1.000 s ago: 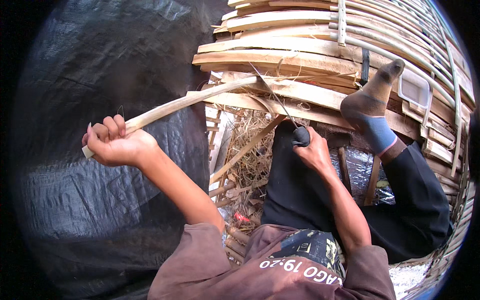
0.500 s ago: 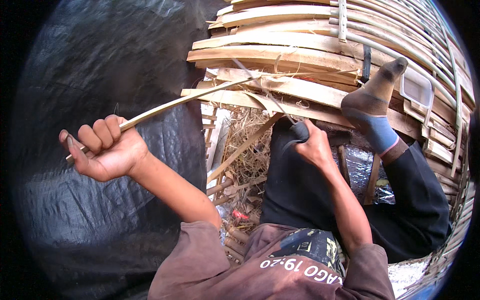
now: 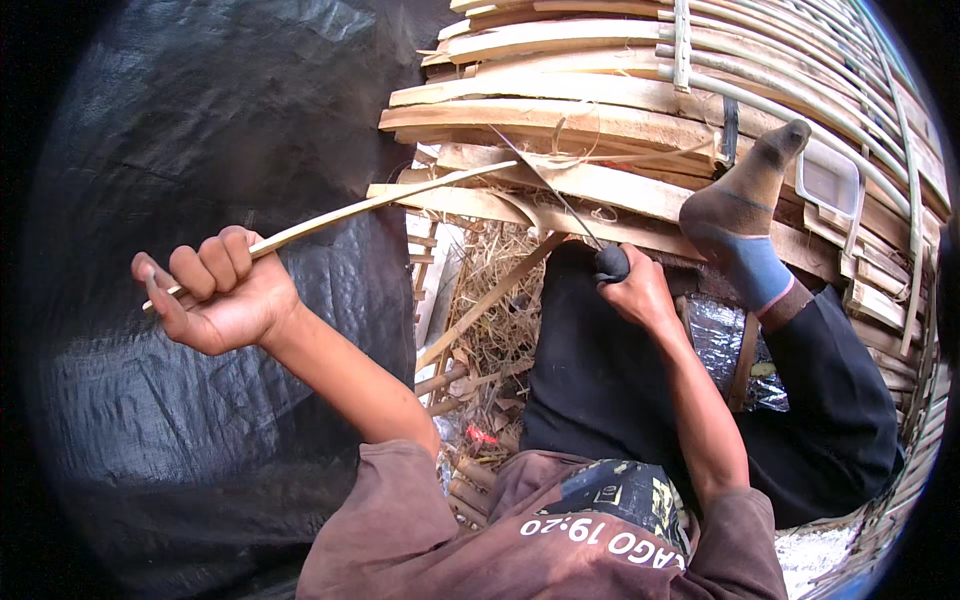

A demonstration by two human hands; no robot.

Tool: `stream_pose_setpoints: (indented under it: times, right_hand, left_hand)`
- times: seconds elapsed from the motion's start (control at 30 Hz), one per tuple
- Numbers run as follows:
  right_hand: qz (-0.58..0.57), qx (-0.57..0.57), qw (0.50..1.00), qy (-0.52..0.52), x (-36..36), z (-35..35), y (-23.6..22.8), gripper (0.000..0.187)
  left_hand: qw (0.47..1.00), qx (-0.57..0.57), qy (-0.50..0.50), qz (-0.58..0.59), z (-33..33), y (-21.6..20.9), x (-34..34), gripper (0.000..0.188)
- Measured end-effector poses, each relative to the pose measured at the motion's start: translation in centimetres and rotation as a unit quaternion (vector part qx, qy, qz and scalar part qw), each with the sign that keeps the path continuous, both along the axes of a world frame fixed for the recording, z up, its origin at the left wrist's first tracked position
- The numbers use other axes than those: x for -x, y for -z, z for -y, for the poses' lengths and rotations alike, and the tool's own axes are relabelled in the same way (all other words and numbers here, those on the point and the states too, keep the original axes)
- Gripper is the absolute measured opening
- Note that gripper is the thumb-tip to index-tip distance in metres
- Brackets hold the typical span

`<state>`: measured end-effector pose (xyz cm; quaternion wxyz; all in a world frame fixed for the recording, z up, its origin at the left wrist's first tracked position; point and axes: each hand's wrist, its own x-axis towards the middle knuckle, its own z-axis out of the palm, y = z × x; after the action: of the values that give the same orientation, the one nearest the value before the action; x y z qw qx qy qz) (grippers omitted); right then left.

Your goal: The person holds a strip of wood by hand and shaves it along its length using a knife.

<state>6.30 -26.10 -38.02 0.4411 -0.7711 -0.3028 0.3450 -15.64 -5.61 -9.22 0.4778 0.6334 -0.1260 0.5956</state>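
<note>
My left hand [image 3: 222, 290] is closed around a long, thin bamboo strip [image 3: 370, 203] at its near end. The strip slants up to the right, and its far end meets a knife's narrow blade [image 3: 552, 189] over the stacked slats. My right hand [image 3: 643, 290] grips the knife by its dark, rounded handle [image 3: 612, 263], just above my bent knee. Beyond the blade, a thin peeled sliver [image 3: 650, 156] stretches right across the slats towards my socked foot [image 3: 745, 190]. Whether the blade is cutting into the strip cannot be made out.
Split bamboo slats [image 3: 600, 93] are stacked across the far side. Black plastic sheeting [image 3: 200, 420] covers the left. A clear plastic container [image 3: 830, 180] lies beside my foot. Shavings [image 3: 490, 290] fill the gap left of my knee, crossed by a slanting wooden piece [image 3: 480, 308].
My right hand and the knife have shifted slightly right, and the blade's angle has turned a little. My left hand has moved slightly right with the strip.
</note>
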Motion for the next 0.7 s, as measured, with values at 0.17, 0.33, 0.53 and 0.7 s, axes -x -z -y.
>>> stream_pose_setpoints:
  times: [0.17,0.33,0.53,0.7]
  right_hand:
    - [0.025,-0.096,0.995,-0.021,2.1,1.1,-3.8,0.045]
    - [-0.020,-0.126,0.988,-0.081,4.4,1.3,-10.8,0.043]
    - [-0.032,-0.223,0.969,-0.098,6.4,1.5,-13.5,0.043]
    - [-0.067,-0.256,0.958,-0.106,7.5,2.6,-15.4,0.040]
  left_hand:
    - [0.994,0.057,0.088,-0.003,-0.2,-0.3,-0.1,0.057]
    - [0.994,0.049,0.081,-0.052,0.2,-1.4,-0.5,0.056]
    - [0.980,0.144,-0.130,0.045,1.9,-1.9,-1.4,0.045]
    - [0.972,0.126,-0.194,0.042,2.5,-1.8,-1.2,0.039]
